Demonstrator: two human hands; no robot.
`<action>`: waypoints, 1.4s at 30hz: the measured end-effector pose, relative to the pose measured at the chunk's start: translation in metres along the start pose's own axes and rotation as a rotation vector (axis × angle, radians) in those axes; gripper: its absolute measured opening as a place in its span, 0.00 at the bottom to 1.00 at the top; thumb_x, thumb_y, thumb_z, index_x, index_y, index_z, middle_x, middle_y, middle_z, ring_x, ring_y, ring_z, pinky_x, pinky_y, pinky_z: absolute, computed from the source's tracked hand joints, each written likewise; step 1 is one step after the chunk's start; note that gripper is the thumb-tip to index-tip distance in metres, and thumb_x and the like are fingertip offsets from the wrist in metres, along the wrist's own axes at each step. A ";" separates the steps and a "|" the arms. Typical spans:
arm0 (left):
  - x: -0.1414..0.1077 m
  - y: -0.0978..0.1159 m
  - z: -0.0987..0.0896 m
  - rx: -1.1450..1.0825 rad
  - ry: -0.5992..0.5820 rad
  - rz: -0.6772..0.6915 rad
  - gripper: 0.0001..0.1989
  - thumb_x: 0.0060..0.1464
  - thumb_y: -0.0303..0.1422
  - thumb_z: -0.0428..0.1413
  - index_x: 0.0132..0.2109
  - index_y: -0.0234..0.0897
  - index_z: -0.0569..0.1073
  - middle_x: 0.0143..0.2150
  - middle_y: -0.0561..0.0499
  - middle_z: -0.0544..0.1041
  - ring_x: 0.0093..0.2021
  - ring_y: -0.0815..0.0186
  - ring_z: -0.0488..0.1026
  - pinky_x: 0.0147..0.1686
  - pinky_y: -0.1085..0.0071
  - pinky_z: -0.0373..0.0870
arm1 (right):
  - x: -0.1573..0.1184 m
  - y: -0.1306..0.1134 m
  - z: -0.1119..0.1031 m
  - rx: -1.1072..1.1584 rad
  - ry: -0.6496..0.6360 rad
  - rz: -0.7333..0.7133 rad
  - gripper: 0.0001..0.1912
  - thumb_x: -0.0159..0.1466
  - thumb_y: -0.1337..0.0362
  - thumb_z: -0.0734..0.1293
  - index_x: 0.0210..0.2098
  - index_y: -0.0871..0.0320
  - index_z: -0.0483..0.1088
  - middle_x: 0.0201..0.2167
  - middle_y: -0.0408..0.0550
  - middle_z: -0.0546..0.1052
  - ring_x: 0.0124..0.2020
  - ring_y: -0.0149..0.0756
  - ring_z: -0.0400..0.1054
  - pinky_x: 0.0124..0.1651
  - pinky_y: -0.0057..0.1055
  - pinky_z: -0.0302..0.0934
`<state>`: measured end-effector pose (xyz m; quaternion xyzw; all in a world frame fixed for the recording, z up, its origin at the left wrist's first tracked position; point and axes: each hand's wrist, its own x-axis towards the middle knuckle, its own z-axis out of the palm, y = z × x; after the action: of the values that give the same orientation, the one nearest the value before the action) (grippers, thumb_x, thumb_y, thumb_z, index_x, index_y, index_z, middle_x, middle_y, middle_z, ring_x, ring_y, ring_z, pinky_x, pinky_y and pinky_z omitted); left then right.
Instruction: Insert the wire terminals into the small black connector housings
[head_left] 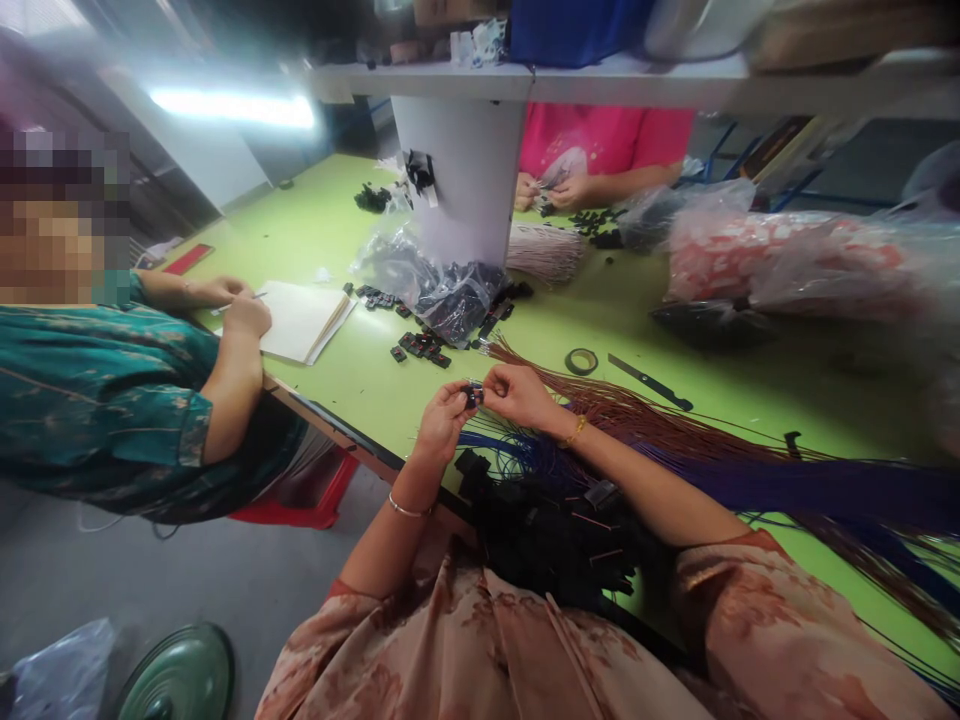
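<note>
Between my two hands is a small black part [472,395], held over the near edge of the green table. My left hand [442,418] is closed on it, thumb and fingers pinched. From the right, my right hand [517,393] meets it with fingers pinched together; what they grip is too small to tell. Brown wires [622,415] and blue wires [675,475] lie under and beside my right forearm. A heap of black parts [555,520] is close to my body, below my hands.
Small black pieces [424,348] and a plastic bag [457,300] lie beyond my hands. A tape roll [581,361] and a flat blade [651,382] are on the right. One person writes in a notebook [300,320] at left; another person works across the table.
</note>
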<state>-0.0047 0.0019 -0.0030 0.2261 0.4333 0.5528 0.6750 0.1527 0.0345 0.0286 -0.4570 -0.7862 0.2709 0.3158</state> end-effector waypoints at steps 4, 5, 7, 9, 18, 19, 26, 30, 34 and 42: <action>0.000 0.000 0.000 0.001 0.006 -0.002 0.11 0.47 0.25 0.60 0.40 0.33 0.72 0.37 0.49 0.76 0.35 0.70 0.73 0.42 0.70 0.68 | 0.000 0.001 0.001 0.012 0.011 0.009 0.03 0.52 0.66 0.64 0.23 0.60 0.66 0.20 0.39 0.66 0.22 0.26 0.56 0.27 0.24 0.47; -0.001 0.000 0.001 -0.001 0.009 -0.002 0.11 0.47 0.25 0.60 0.40 0.33 0.72 0.37 0.49 0.76 0.35 0.70 0.73 0.42 0.70 0.68 | 0.000 0.001 0.001 0.014 0.011 0.007 0.03 0.52 0.66 0.64 0.23 0.60 0.66 0.20 0.39 0.66 0.22 0.26 0.56 0.27 0.24 0.47; -0.001 0.001 0.001 -0.007 0.012 -0.001 0.11 0.47 0.25 0.60 0.40 0.33 0.72 0.37 0.49 0.75 0.35 0.70 0.73 0.42 0.70 0.68 | 0.000 0.001 0.002 0.005 0.011 -0.004 0.03 0.53 0.66 0.64 0.24 0.60 0.66 0.20 0.39 0.66 0.22 0.26 0.56 0.27 0.24 0.47; 0.000 0.002 0.001 -0.016 0.015 -0.005 0.11 0.47 0.24 0.60 0.40 0.33 0.72 0.37 0.49 0.75 0.36 0.70 0.73 0.43 0.69 0.68 | 0.000 0.000 0.002 -0.018 0.013 -0.016 0.03 0.53 0.66 0.64 0.24 0.60 0.66 0.20 0.39 0.66 0.22 0.26 0.56 0.28 0.24 0.47; -0.002 -0.002 0.004 0.048 0.013 0.016 0.14 0.43 0.26 0.64 0.39 0.33 0.73 0.34 0.50 0.76 0.33 0.71 0.72 0.39 0.72 0.68 | 0.002 0.000 0.004 -0.022 -0.062 0.008 0.04 0.54 0.67 0.63 0.24 0.60 0.67 0.20 0.41 0.68 0.23 0.27 0.58 0.28 0.24 0.47; -0.003 -0.003 0.004 0.043 0.020 0.018 0.14 0.42 0.27 0.64 0.39 0.33 0.73 0.34 0.50 0.76 0.33 0.71 0.72 0.39 0.72 0.68 | 0.003 0.000 0.003 -0.021 -0.075 0.004 0.04 0.55 0.67 0.63 0.25 0.60 0.68 0.21 0.41 0.69 0.23 0.27 0.58 0.28 0.24 0.47; 0.000 -0.004 0.002 0.060 0.041 0.010 0.15 0.40 0.28 0.65 0.38 0.33 0.73 0.33 0.50 0.77 0.33 0.71 0.72 0.39 0.72 0.68 | 0.001 -0.002 0.004 -0.107 -0.120 -0.011 0.07 0.57 0.67 0.62 0.25 0.61 0.69 0.21 0.43 0.70 0.23 0.28 0.57 0.29 0.25 0.46; -0.006 -0.001 0.007 0.136 0.064 0.059 0.14 0.41 0.30 0.65 0.38 0.34 0.73 0.33 0.50 0.76 0.32 0.71 0.71 0.36 0.72 0.67 | 0.006 0.003 -0.006 -0.066 -0.145 -0.004 0.10 0.59 0.65 0.61 0.25 0.61 0.69 0.21 0.42 0.70 0.24 0.27 0.57 0.29 0.25 0.47; -0.039 0.002 0.031 0.412 0.026 0.366 0.12 0.49 0.32 0.61 0.42 0.38 0.76 0.39 0.47 0.76 0.39 0.64 0.72 0.43 0.67 0.68 | 0.017 0.005 -0.025 0.015 -0.258 0.024 0.12 0.60 0.62 0.60 0.26 0.61 0.70 0.23 0.42 0.71 0.25 0.27 0.59 0.30 0.24 0.50; -0.109 -0.015 0.079 0.837 -0.808 0.574 0.15 0.54 0.31 0.56 0.48 0.44 0.77 0.46 0.43 0.78 0.47 0.57 0.74 0.53 0.59 0.67 | 0.015 -0.028 0.012 -0.472 -0.484 0.046 0.08 0.56 0.69 0.63 0.28 0.62 0.75 0.28 0.55 0.78 0.28 0.36 0.68 0.30 0.29 0.54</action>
<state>0.0681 -0.0913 0.0630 0.7670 0.2464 0.3670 0.4651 0.1227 0.0339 0.0449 -0.4575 -0.8689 0.1890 -0.0009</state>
